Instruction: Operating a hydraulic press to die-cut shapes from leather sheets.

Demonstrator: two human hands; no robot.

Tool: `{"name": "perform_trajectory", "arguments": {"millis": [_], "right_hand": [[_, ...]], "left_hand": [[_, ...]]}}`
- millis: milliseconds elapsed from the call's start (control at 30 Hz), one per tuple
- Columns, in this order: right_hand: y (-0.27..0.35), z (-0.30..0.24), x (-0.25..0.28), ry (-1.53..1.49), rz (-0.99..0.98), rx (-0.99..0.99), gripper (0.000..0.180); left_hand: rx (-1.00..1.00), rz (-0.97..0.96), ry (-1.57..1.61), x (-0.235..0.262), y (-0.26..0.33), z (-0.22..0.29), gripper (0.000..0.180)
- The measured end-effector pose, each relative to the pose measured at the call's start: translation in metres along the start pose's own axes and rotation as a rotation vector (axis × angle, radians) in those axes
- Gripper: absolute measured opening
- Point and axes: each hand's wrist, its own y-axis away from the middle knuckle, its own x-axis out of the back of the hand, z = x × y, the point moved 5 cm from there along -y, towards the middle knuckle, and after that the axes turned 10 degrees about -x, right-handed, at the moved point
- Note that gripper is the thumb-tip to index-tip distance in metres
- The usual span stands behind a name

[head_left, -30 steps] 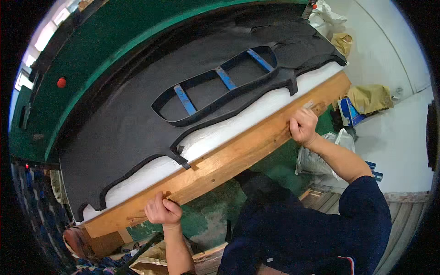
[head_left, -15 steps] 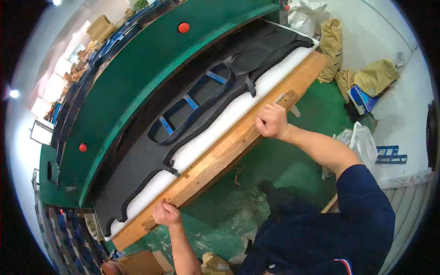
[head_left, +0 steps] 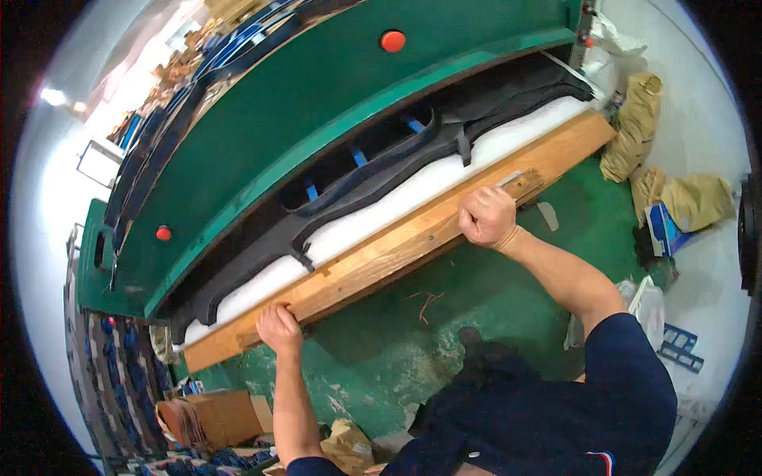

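A long wooden board (head_left: 381,252) lies slantwise before me. My left hand (head_left: 279,328) is closed on its near edge towards the left end. Farther right, my right hand (head_left: 487,216) is a fist at the same edge, with a thin pale bar (head_left: 510,178) showing beside it; what exactly the fingers wrap round is hidden. Behind the board runs a white slab (head_left: 373,205), topped by a black sheet (head_left: 262,246) with wavy cut edges. Blue strips (head_left: 359,157) cross an opening in the black material, partly under the green machine beam (head_left: 309,119).
Red buttons (head_left: 393,41) sit on the green beam. At right, tan sacks (head_left: 635,131) and a white plastic bag (head_left: 649,309) stand by the wall. A cardboard box (head_left: 218,416) is at lower left. Red scraps (head_left: 429,304) lie on the green floor (head_left: 381,341).
The board, white slab and black sheet have slid farther under the green beam, so less of the sheet and blue strips shows. Both hands keep their grip. My view has shifted.
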Motion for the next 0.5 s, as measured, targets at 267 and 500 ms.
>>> {"name": "perform_trajectory", "arguments": {"millis": [267, 500], "right_hand": [[-0.001, -0.008, -0.001, -0.013, -0.018, -0.021, 0.010], [0.000, -0.013, 0.003, 0.075, -0.082, -0.069, 0.008]], "left_hand": [[0.008, -0.099, -0.022, -0.003, 0.001, -0.008, 0.029], [0.009, 0.005, 0.069, 0.002, 0.002, -0.004, 0.024]]}}
